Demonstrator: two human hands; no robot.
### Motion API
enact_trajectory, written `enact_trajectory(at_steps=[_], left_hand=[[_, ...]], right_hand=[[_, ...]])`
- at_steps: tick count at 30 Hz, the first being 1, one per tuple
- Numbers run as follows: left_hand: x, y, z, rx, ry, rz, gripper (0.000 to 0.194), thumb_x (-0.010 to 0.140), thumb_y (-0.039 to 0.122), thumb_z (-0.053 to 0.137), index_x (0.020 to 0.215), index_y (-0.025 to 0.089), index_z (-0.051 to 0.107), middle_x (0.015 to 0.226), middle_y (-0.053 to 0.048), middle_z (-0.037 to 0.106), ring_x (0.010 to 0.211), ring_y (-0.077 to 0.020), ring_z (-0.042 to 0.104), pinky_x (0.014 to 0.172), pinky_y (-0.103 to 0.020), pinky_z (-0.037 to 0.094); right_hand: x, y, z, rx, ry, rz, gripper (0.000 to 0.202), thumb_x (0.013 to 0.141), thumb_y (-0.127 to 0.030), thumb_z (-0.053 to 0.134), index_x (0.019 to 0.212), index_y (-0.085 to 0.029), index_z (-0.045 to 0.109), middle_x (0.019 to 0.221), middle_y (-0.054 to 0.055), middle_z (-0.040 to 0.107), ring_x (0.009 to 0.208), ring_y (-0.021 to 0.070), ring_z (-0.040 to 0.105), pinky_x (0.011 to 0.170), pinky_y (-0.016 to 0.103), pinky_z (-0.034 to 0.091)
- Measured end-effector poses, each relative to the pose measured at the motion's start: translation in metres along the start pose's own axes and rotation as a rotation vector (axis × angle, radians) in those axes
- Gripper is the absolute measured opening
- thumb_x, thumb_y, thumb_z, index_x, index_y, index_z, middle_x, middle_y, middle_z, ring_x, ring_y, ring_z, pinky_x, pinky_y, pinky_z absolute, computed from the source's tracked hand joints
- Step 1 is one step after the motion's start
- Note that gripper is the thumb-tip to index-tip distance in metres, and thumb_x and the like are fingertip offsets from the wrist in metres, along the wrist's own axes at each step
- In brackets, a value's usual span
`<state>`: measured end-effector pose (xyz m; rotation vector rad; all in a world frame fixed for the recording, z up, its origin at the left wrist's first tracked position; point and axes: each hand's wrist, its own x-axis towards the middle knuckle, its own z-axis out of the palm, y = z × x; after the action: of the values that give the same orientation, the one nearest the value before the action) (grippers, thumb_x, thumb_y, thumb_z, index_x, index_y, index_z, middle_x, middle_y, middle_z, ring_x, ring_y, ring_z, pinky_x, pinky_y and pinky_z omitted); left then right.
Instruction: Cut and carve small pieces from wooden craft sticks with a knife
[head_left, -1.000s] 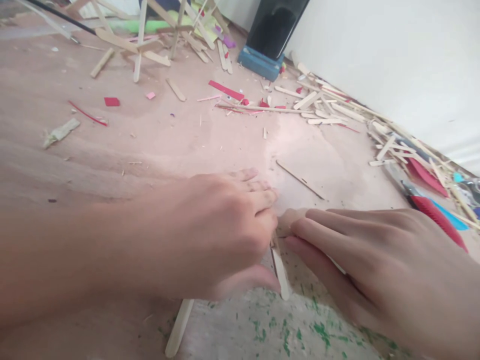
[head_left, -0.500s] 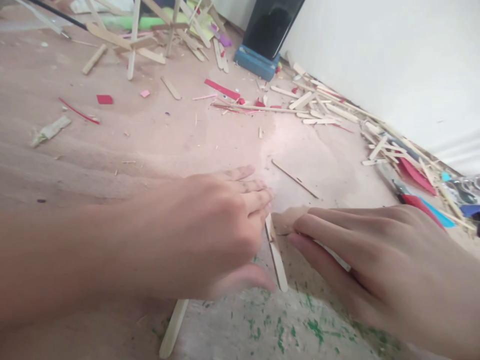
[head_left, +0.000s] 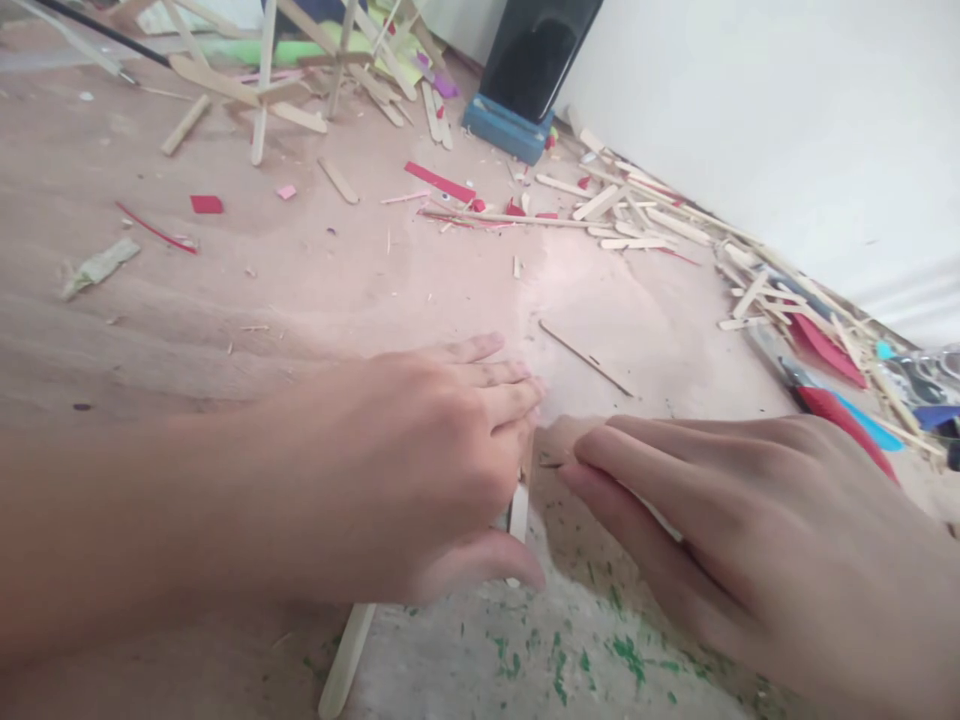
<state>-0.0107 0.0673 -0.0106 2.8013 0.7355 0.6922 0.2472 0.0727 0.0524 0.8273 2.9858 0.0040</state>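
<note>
My left hand [head_left: 442,450] lies flat on the wooden table, fingers stretched out to the right and thumb apart. Partly under it is a craft stick [head_left: 518,512], its lower end tucked behind my thumb. Another craft stick [head_left: 346,660] sticks out from below the same hand toward the near edge of view. My right hand [head_left: 690,510] is closed in a pinch close beside the first stick. A thin dark tip shows at its fingertips and a pale sliver between its fingers; what it holds is mostly hidden.
A thin brown stick [head_left: 585,358] lies beyond my hands. A craft-stick frame [head_left: 259,95] stands at back left. A black phone [head_left: 536,55] leans in a blue stand [head_left: 504,128]. Loose sticks [head_left: 630,215] and a red-handled tool [head_left: 844,425] lie along the white wall.
The craft stick beside my left hand has swung left, its lower end now behind the thumb. My right hand has shifted slightly left. The whole view has moved a little.
</note>
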Motion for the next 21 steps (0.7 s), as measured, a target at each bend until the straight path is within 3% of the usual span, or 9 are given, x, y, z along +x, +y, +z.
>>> enact_trajectory(at_steps=[15,21], left_hand=[[0.001,0.0,0.0,0.044,-0.006,-0.01,0.053,0.11,0.064,0.071,0.1,0.015,0.089,0.116,-0.016,0.086,0.102,-0.0304,0.084,0.108,-0.049,0.069],[0.002,0.001,0.0,0.044,-0.031,-0.016,0.053,0.11,0.064,0.071,0.101,0.015,0.088,0.109,-0.012,0.086,0.106,-0.0292,0.084,0.124,-0.053,0.061]], right_hand=[[0.001,-0.001,0.003,-0.074,-0.014,-0.024,0.029,0.12,-0.031,0.043,0.092,-0.028,0.048,0.068,-0.007,0.051,0.048,0.0158,0.054,0.051,0.038,0.031],[-0.007,-0.003,0.007,-0.235,-0.03,-0.058,0.015,0.105,-0.018,0.042,0.096,-0.029,0.042,0.072,-0.005,0.047,0.048,0.0201,0.049,0.056,0.041,0.021]])
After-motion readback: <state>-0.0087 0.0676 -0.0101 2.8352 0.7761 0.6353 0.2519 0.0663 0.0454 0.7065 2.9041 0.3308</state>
